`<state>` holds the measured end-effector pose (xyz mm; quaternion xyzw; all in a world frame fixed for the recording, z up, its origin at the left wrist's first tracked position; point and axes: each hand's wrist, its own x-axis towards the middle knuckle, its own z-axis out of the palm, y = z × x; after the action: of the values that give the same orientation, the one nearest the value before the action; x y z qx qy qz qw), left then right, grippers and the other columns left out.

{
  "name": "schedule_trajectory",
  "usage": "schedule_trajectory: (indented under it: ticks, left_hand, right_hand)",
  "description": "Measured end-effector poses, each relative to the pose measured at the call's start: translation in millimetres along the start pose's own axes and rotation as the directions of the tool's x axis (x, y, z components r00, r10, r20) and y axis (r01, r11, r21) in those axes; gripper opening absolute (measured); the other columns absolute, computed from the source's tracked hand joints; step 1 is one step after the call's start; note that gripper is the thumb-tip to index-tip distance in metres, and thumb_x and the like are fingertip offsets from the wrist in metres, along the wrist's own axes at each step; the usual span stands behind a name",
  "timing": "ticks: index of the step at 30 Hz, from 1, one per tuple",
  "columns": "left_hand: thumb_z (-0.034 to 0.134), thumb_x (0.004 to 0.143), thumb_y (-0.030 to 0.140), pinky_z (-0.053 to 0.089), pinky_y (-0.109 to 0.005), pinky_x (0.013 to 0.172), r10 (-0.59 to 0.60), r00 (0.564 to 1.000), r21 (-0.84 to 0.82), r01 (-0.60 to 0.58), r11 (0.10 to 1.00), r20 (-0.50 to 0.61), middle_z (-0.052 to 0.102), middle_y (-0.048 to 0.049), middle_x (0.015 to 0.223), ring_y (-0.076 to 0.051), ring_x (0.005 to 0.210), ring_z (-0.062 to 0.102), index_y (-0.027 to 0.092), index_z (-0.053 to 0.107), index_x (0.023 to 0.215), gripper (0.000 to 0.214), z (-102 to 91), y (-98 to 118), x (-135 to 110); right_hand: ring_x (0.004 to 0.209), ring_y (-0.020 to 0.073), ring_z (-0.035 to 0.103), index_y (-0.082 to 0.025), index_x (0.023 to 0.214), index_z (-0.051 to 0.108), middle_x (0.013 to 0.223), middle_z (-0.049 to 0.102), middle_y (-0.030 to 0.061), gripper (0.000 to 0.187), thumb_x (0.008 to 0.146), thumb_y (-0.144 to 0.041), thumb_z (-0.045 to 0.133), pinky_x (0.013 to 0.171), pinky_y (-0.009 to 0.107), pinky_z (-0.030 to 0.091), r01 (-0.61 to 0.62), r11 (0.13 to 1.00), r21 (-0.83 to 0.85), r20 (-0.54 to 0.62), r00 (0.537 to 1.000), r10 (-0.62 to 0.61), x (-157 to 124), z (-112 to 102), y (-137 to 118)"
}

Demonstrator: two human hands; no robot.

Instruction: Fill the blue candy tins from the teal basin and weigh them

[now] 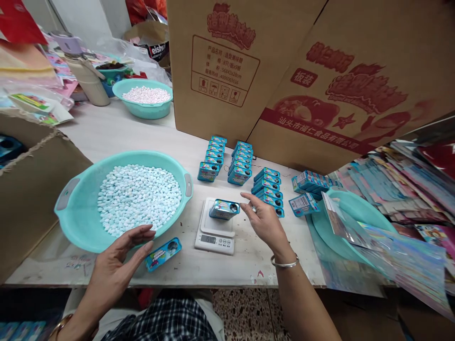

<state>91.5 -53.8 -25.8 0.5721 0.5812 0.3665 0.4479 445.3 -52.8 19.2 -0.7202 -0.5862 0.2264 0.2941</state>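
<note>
On a white digital scale (pixel 214 242) stands a small blue candy tin (pixel 224 209) with a dark round opening in its top. My right hand (pixel 265 222) is just right of that tin, thumb and index finger apart, with nothing visible between them. Another blue tin (pixel 163 254) sits near the table's front edge. Beside it, my left hand (pixel 119 260) hovers at the rim of a large turquoise basin (pixel 71 222), fingers and thumb spread; whether the thumb touches the tin I cannot tell. Pale blue and white candies (pixel 138 199) fill the basin's bottom.
Rows of blue tins (pixel 240 163) stand behind and right of the scale, before large cardboard boxes (pixel 227 61). At right are turquoise basins (pixel 369 213) with shiny plastic film (pixel 401 255). A smaller basin (pixel 142 109) of pinkish candies and a bottle (pixel 87 78) stand back left.
</note>
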Motion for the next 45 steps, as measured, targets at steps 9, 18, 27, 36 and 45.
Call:
schedule_trajectory:
  ticks: [9,18,27,36,45]
  left_hand:
    - [0.069,0.079,0.050,0.051,-0.047,0.101,0.041,0.998,0.048,-0.043,0.998,0.042,0.071,-0.0072,0.111,-0.027,0.106,0.066,0.024,0.061,0.118,0.048,-4.6,7,2]
    - [0.061,0.088,0.043,0.055,-0.032,0.082,0.377,0.895,0.264,-0.434,0.861,0.240,0.066,-0.0039,0.108,-0.019,0.089,0.064,0.027,0.058,0.126,0.042,22.3,69,38]
    - [0.047,0.097,0.033,0.051,-0.035,0.082,0.470,0.663,0.439,-0.744,0.504,0.583,0.061,-0.0084,0.106,-0.022,0.095,0.059,0.021,0.058,0.126,0.033,93.9,93,76]
    - [0.043,0.098,0.019,0.047,-0.033,0.070,0.508,0.555,0.507,-0.826,0.244,0.659,0.062,-0.0076,0.084,-0.020,0.082,0.056,0.016,0.068,0.090,0.026,133.1,93,91]
    - [0.043,0.096,0.013,0.050,-0.031,0.071,0.632,0.385,0.189,-0.915,0.357,0.672,0.064,-0.0056,0.091,-0.018,0.082,0.057,0.017,0.061,0.105,0.021,133.6,98,23]
  right_hand:
    - [0.058,0.0104,0.045,-0.018,0.091,0.067,0.075,0.059,0.0007,0.029,0.086,-0.046,0.063,0.051,0.023,0.035,-0.034,0.918,0.396,-0.273,0.950,0.153,-20,-16,28]
    - [0.041,0.0002,0.029,-0.018,0.087,0.058,0.063,0.043,-0.0086,0.026,0.076,-0.032,0.078,0.033,0.009,0.023,-0.053,0.007,0.999,0.043,0.879,0.476,-60,26,69]
    - [0.040,0.0001,0.034,-0.017,0.088,0.057,0.063,0.044,-0.0091,0.022,0.078,-0.021,0.076,0.031,0.008,0.028,-0.117,-0.301,0.947,0.247,0.861,0.444,-69,53,94]
    - [0.039,0.0009,0.034,-0.017,0.088,0.058,0.062,0.044,-0.0091,0.018,0.081,-0.023,0.074,0.030,0.008,0.029,-0.112,-0.357,0.927,0.263,0.873,0.410,-61,52,81]
    - [0.060,0.0072,0.059,-0.018,0.082,0.060,0.072,0.061,-0.0033,0.012,0.081,-0.019,0.072,0.052,0.018,0.054,-0.177,-0.636,0.751,0.517,0.757,0.399,-82,84,28]
